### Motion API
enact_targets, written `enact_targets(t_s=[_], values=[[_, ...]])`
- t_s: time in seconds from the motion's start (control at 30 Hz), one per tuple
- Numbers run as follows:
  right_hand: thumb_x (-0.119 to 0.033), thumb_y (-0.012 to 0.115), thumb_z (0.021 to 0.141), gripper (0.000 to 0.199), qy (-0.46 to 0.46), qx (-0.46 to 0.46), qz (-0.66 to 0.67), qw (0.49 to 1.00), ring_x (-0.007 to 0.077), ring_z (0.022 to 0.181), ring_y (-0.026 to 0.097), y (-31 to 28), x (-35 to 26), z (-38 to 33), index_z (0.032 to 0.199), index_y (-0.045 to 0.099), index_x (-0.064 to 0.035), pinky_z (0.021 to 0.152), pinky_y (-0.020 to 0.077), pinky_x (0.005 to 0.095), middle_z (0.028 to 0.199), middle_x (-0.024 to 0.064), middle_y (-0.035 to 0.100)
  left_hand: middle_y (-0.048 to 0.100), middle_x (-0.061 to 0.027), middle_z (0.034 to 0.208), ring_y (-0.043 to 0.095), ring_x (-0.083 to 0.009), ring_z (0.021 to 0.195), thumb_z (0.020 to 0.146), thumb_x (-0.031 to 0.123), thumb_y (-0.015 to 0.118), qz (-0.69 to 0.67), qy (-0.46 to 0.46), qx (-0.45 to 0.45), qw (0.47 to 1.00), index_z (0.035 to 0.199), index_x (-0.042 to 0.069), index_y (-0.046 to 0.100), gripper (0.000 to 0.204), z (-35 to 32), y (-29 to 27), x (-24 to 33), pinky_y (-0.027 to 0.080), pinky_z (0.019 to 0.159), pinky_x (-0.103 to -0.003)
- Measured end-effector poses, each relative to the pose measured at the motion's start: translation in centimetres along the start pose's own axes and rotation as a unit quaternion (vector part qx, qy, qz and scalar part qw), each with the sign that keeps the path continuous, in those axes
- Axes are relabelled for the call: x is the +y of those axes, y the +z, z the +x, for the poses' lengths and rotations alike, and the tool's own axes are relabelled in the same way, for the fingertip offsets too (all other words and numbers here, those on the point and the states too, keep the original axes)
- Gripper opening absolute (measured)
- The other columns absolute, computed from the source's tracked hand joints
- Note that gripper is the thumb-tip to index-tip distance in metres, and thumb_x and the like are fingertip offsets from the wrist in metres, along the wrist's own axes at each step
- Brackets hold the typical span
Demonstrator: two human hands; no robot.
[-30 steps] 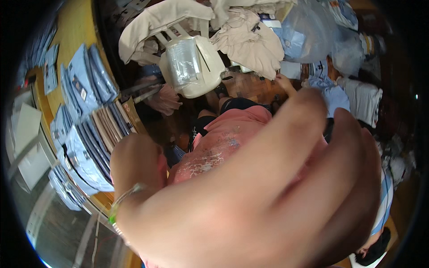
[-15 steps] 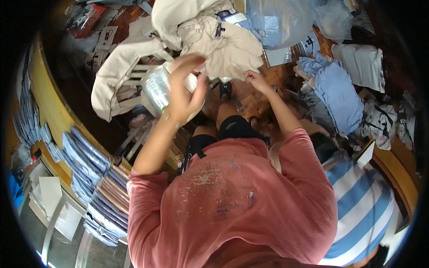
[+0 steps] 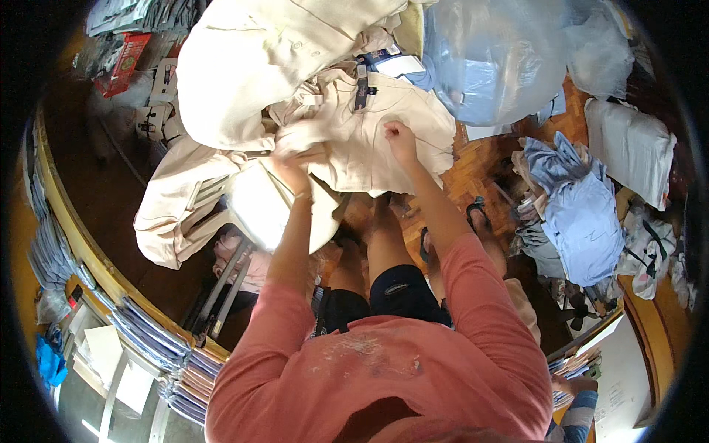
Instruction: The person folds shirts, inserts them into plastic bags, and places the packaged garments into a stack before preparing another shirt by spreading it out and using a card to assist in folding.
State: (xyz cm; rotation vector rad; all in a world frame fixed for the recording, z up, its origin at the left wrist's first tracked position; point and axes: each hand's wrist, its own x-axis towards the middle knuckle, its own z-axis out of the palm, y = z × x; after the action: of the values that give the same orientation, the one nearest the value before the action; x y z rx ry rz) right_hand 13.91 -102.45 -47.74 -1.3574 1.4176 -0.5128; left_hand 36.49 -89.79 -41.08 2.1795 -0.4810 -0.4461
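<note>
A beige garment point(image 3: 384, 133) lies spread out in front of me, with a dark label tag point(image 3: 362, 87) near its top. My right hand point(image 3: 401, 142) rests over the cloth with curled fingers; whether they pinch anything is hidden. My left hand point(image 3: 292, 168) is at the garment's left side, above a pale round-edged seat point(image 3: 269, 214). Its fingers are smeared by motion. Folds of the garment beside that hand are blurred too. A large heap of cream cloth point(image 3: 244, 74) rises just beyond, and more beige cloth point(image 3: 166, 196) hangs over slats at the left.
Clear plastic bags point(image 3: 495, 59) bulge at the far right. Blue clothes point(image 3: 580, 221) are piled right, near a white wrapped bundle point(image 3: 631, 148). Folded packets point(image 3: 148, 332) line a curved wooden edge point(image 3: 81, 229) at left. Another person's arm point(image 3: 580, 399) shows lower right.
My left hand has come down from its raised position to the garment's left side. My right hand has moved from the near edge onto the cloth. The view has shifted.
</note>
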Motion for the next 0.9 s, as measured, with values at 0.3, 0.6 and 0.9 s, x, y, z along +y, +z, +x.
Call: enact_targets(t_s=[0.3, 0.6, 0.9], values=[[-0.015, 0.068, 0.069, 0.019, 0.066, 0.059, -0.148, 0.985, 0.0323, 0.071, 0.059, 7.1, -3.3, 2.8, 0.078, 0.057, -0.0021, 0.065, 0.0472, 0.0405, 0.077, 0.0157, 0.06, 0.057, -0.0149, 0.107, 0.055, -0.0294, 0.099, 0.078, 0.003, 0.056, 0.1, 0.309, -0.325, 0.888, 0.105, 0.002, 0.056, 0.027, -0.8, 6.2, 5.0, 0.046, 0.082, -0.042], [-0.008, 0.061, 0.078, 0.019, -0.013, 0.083, -0.035, 0.996, 0.0247, 0.072, 0.061, 4.7, 0.7, 2.6, 0.095, 0.058, -0.0021, 0.063, 0.0472, 0.0351, 0.086, 0.0096, 0.062, 0.062, -0.0056, 0.092, 0.058, -0.0239, 0.088, 0.076, 0.02, 0.063, 0.299, 0.34, -0.332, 0.827, 0.091, 0.013, 0.064, 0.016, 1.5, 10.4, 6.6, 0.048, 0.073, -0.037], [-0.009, 0.057, 0.088, 0.008, 0.067, -0.191, 0.317, 0.927, 0.0045, 0.08, 0.051, -2.0, -9.3, -6.8, 0.095, 0.056, -0.0064, 0.072, 0.0415, 0.0206, 0.086, -0.0045, 0.056, 0.064, -0.0117, 0.087, 0.06, -0.0276, 0.083, 0.071, 0.001, 0.065, 0.059, 0.421, -0.425, 0.799, 0.086, 0.005, 0.064, 0.016, -1.0, 0.1, 13.0, 0.048, 0.074, -0.036]])
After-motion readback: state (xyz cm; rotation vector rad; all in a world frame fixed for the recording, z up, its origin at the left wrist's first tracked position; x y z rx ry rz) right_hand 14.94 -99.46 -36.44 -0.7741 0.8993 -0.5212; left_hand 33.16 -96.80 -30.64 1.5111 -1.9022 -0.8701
